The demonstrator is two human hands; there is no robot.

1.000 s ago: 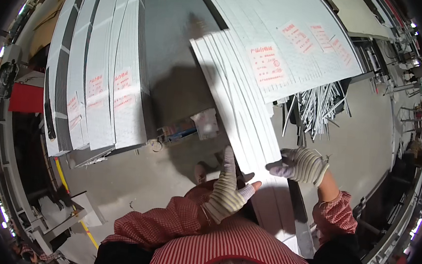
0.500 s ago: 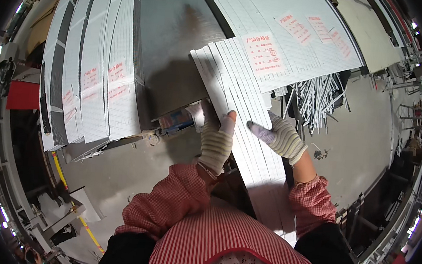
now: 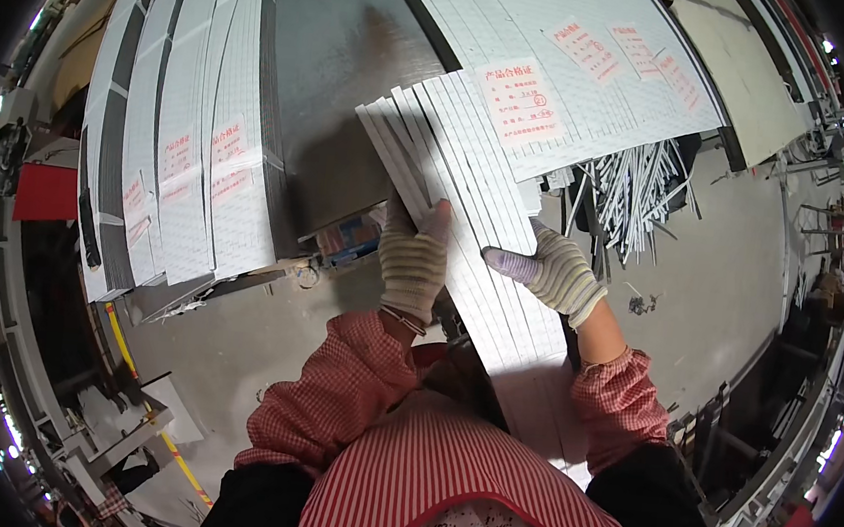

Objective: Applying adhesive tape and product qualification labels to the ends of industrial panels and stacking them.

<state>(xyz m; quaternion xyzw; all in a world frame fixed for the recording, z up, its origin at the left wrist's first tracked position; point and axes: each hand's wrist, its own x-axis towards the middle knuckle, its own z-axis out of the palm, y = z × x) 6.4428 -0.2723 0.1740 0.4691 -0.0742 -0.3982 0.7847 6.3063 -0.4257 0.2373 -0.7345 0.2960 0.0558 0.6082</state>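
Note:
A bundle of long white strips (image 3: 466, 217) lies slanted in front of me, running from the upper left down toward my body. My left hand (image 3: 412, 261), in a striped knit glove, grips the bundle's left edge. My right hand (image 3: 547, 271), gloved too, rests flat on the top face of the strips, fingers pointing left. Both sleeves are red checked cloth.
Stacks of white panels with paper labels (image 3: 184, 172) stand at the left, and a wide labelled stack (image 3: 560, 65) lies at the top right. Between them lies a dark metal sheet (image 3: 342, 86). Loose thin metal rods (image 3: 639, 187) lie scattered on the concrete floor (image 3: 723, 260).
Both hands have slid up along the strip bundle, away from my body. The bundle now reaches farther from me, and the left hand grips its edge higher up.

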